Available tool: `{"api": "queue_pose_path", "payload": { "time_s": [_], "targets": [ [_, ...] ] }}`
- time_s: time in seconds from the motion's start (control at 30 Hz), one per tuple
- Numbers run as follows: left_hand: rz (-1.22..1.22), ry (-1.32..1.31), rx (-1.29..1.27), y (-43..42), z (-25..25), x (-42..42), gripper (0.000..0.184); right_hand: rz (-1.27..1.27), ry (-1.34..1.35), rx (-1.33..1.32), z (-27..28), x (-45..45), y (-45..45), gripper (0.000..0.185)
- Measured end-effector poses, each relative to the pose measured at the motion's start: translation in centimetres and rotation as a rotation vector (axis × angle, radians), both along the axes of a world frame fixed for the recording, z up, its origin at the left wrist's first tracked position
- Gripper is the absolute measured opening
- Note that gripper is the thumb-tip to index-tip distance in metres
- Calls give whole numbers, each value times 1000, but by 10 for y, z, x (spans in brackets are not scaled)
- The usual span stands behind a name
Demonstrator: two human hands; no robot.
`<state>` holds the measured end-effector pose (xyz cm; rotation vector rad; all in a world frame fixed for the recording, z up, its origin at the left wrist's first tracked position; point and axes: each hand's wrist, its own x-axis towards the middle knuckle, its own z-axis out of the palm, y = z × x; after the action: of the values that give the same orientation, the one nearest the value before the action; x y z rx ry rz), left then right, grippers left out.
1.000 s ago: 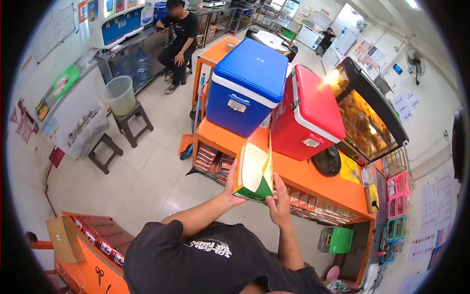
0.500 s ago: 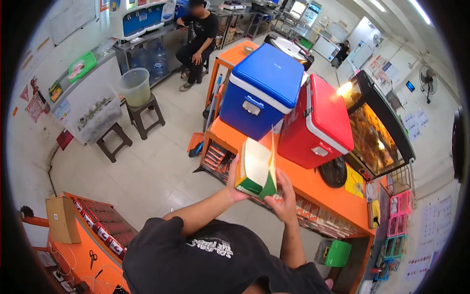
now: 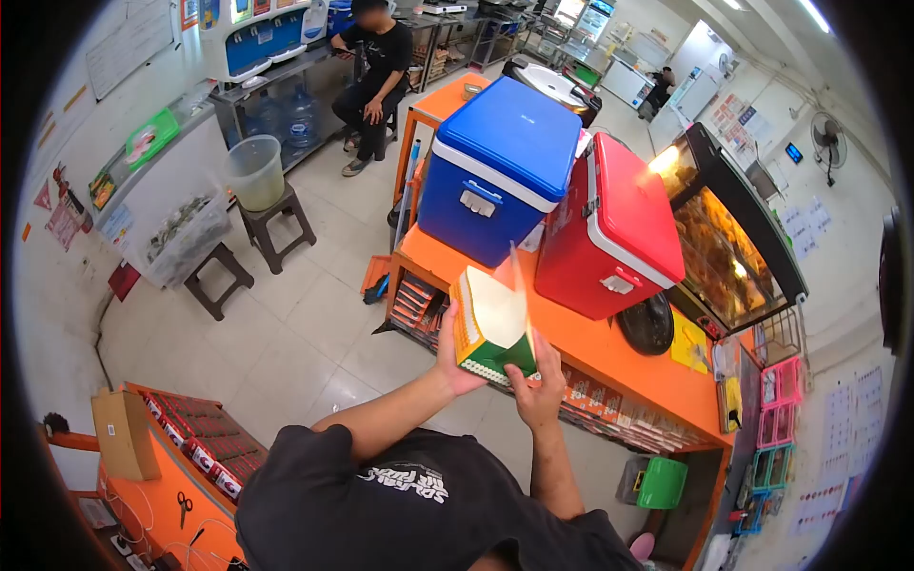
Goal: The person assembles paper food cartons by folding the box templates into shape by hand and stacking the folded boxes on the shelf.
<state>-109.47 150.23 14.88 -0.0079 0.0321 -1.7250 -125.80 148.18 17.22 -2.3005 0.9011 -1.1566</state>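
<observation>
Between my hands is a small cardboard food box point(image 3: 495, 306), yellow and green outside and cream-white inside, with its top open. A thin flap stands up along its right side. My left hand point(image 3: 459, 360) grips the left side, with the fingers partly hidden behind the box. My right hand point(image 3: 539, 383) pinches the near right corner, thumb on the green front panel. Just beyond the box is the orange counter point(image 3: 609, 357), holding a blue cooler box point(image 3: 514, 143) and a red cooler box point(image 3: 633, 219).
A lit glass display cabinet point(image 3: 728, 243) stands right of the coolers, near a dark rounded object point(image 3: 647, 324). A tub point(image 3: 255, 173) rests on a stool point(image 3: 276, 228) at left. Another person point(image 3: 376, 76) sits at the back. Lower left is an orange desk point(image 3: 176, 476) with scissors point(image 3: 185, 507).
My right thumb has moved onto the green front panel, which now sits closer against the box. The side flap has swung more upright. My view has shifted slightly.
</observation>
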Motion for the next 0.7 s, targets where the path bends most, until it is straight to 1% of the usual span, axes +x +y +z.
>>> {"api": "queue_pose_path", "payload": {
  "time_s": [0.13, 0.23, 0.33, 0.43, 0.47, 0.5, 0.57, 0.63, 0.7],
  "targets": [
    [17, -7, -13, -3, -1, 2, 78, 51, 80, -72, 3, -4, 3, 67],
    [16, -7, -5, -4, 1, 0, 77, -22, 10, -42, 2, -2, 5, 68],
    [34, 6, -22, -2, 9, -3, 75, -111, -105, 27, -1, 6, -1, 60],
    [69, 81, -90, -12, 8, -5, 75, -142, -145, -18, 5, 12, -14, 61],
    [41, 9, -3, -6, 15, -3, 75, -154, -150, -9, 7, 13, -16, 63],
    [19, -68, 49, -8, 23, -2, 76, -152, -217, 92, 13, 15, -13, 64],
    [-5, -68, -27, -7, 23, -1, 76, -100, -232, 86, 20, 14, -15, 64],
    [4, -105, -8, -8, 26, -2, 76, -77, -212, 4, 15, 13, -21, 60],
    [9, -121, -26, -10, 23, 1, 74, -67, -214, 42, 16, 13, -22, 58]
  ]
}}
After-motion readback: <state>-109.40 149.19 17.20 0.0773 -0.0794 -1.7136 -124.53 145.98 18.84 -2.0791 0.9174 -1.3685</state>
